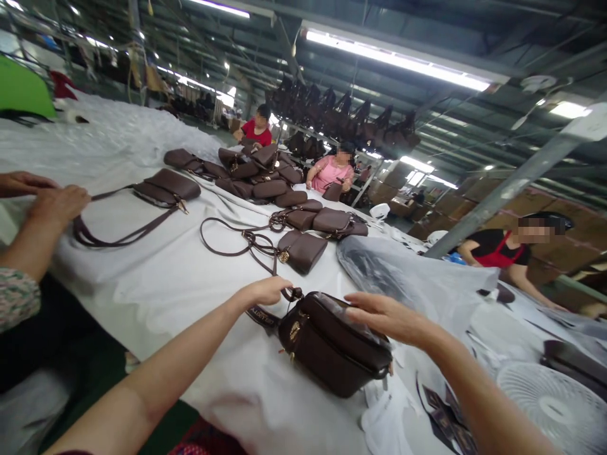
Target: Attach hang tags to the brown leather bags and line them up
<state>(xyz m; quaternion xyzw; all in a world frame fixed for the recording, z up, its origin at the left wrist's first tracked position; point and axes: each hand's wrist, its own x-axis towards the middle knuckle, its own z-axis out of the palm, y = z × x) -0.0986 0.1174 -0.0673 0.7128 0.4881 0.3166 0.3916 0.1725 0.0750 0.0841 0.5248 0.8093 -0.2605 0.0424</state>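
A dark brown handbag (332, 354) with gold hardware lies before me on the white-covered table. My left hand (270, 292) is closed in a pinch at the bag's strap (286, 293), by its left end. A wide strap with lettering (263, 317) hangs below that hand. Fingers stretched, my right hand (384, 316) lies along the top right of the bag, beside a piece of clear plastic (339, 308); it grips nothing that I can see. Just beyond is another brown handbag (303, 251) with a round gold charm and a looped strap.
A co-worker's hands (61, 201) hold the strap of a brown bag (168, 186) at left. Piled brown bags (265, 170) cover the table's middle. Clear plastic sheeting (403, 272) and a white fan (552, 404) lie to the right. Several other people work around the table.
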